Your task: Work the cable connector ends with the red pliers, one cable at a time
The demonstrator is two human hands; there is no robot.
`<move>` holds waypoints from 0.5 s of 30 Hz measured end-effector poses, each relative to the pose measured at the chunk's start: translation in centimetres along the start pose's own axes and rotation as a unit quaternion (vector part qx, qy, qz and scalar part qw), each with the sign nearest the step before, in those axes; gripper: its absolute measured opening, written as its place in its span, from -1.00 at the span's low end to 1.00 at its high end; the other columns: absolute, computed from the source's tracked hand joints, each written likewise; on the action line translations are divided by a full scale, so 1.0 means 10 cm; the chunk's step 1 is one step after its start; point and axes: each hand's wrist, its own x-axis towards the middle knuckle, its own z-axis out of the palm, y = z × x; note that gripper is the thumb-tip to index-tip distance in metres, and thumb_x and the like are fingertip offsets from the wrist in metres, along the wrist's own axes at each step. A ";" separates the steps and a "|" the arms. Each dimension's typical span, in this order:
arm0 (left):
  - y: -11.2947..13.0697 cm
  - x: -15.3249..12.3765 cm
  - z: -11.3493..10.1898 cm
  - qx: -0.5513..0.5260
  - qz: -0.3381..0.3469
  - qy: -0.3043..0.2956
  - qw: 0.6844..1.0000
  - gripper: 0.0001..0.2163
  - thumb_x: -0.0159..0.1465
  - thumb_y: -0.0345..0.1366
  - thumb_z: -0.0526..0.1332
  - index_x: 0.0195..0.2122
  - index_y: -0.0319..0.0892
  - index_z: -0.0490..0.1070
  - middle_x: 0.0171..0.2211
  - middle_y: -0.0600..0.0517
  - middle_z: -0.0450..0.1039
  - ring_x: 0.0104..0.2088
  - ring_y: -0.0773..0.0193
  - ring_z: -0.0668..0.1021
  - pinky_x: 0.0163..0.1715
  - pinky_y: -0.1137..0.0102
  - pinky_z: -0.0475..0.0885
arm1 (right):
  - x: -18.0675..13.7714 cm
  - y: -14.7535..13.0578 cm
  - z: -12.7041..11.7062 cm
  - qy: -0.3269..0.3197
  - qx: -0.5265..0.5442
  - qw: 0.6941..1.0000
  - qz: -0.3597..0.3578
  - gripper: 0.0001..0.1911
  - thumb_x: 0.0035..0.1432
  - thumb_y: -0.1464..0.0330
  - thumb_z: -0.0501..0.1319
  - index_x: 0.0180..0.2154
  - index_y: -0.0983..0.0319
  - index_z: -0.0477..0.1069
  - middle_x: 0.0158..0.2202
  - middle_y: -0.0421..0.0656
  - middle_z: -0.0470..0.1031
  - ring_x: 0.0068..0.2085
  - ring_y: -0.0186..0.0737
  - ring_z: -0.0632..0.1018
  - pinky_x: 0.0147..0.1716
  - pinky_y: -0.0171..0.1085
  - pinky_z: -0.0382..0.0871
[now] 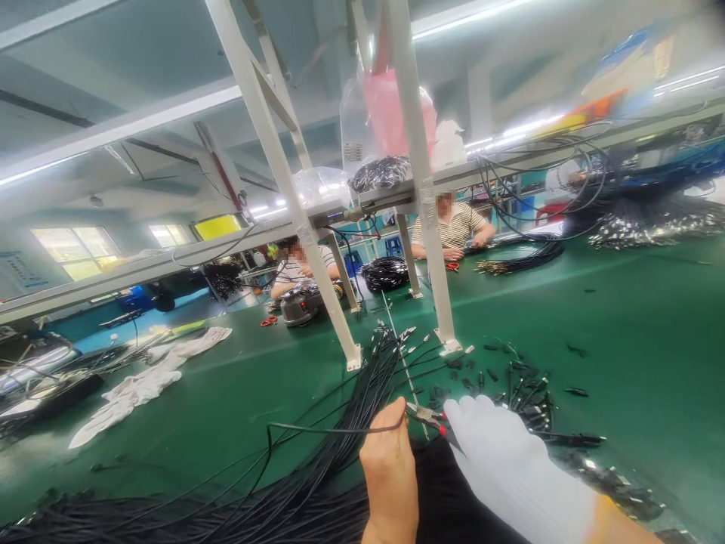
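Nearest the camera, right grip (501,446) in a white glove, wrapped firmly around pliers (424,415) with red-and-black handles, jaws angled toward the opposite fingertips. Just beside it, bare left grip (390,453), pinching a thin black cable (300,428) between thumb and curled fingers, right by the plier tips. Cannot tell the cable's exact end, nor the state of the jaws: too small to read as pressed together, slightly apart or biting on anything. From the pinch, running leftward, then bending sharply down toward a thick bundle of black cables (371,381) on the green tabletop (651,317).

To do this well, judging by the pose: pinch close to the working point, so as to stop the cable from rolling or sagging. Tuck the left thumb and fingertips back from the jaws; very little room between them at present. Set the jaws square across before squeezing, and press smoothly rather than twisting. Lift the cable clear of the bundle to avoid nipping a neighbour. Mind also the loose black connectors (532,400) beside the glove, easily swept aside by a stray wrist. Beyond, white frame posts (436,257) and a black coil (385,273), well out of reach.
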 end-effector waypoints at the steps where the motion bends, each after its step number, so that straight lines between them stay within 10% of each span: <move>1: -0.01 0.00 0.00 0.005 0.004 0.002 1.000 -0.78 0.29 -0.54 0.16 -0.15 -0.29 0.58 -0.26 -0.10 0.67 -0.27 0.18 0.69 -0.16 0.35 0.62 | 0.01 0.00 0.00 -0.009 0.001 1.000 -0.012 -0.85 0.13 0.47 0.17 -0.24 0.21 0.45 -0.39 -0.06 0.50 -0.38 -0.11 0.54 -0.48 -0.27 0.24; 15: 0.04 0.01 0.03 -0.090 -0.091 -0.079 0.989 -0.77 0.32 -0.44 0.13 -0.15 -0.20 0.59 -0.21 -0.10 0.65 -0.19 0.13 0.67 -0.11 0.26 0.58 | 0.10 0.14 0.06 -0.156 0.066 0.985 -0.023 -0.84 0.22 0.41 0.11 -0.20 0.15 0.44 -0.32 -0.10 0.53 -0.29 -0.02 0.59 -0.43 -0.21 0.17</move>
